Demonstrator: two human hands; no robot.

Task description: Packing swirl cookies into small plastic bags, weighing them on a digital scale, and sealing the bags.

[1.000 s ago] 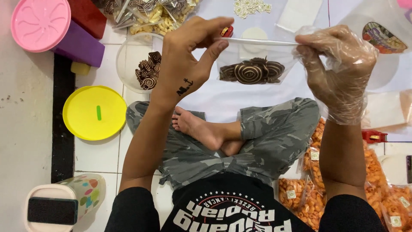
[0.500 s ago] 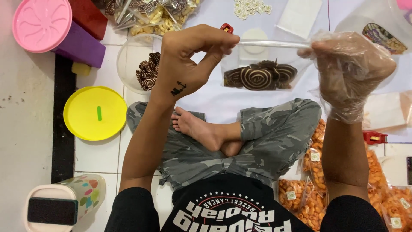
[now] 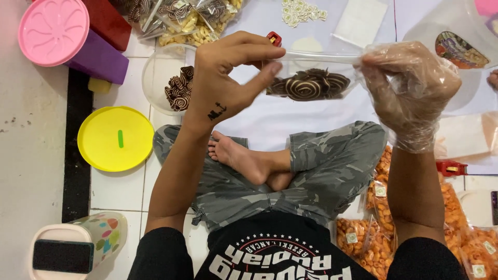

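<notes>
A pink lid [image 3: 53, 31] is sitting at the far left on a purple box [image 3: 98, 58], and a yellow lid [image 3: 116, 139] is lying on the floor below it. Next to that, a clear tub [image 3: 162, 78] is holding brown swirl cookies [image 3: 179, 91]. The bare left hand [image 3: 226, 78] is pinching the left end of a small clear bag [image 3: 311, 78], grip clamped on its top edge. The bag is hanging in the air above the crossed legs, with swirl cookies inside it. The right hand [image 3: 410, 91], wearing a thin plastic glove, is pinching the bag's right end, grip clamped too. Packs of orange snacks [image 3: 373, 228] are lying at the lower right.
</notes>
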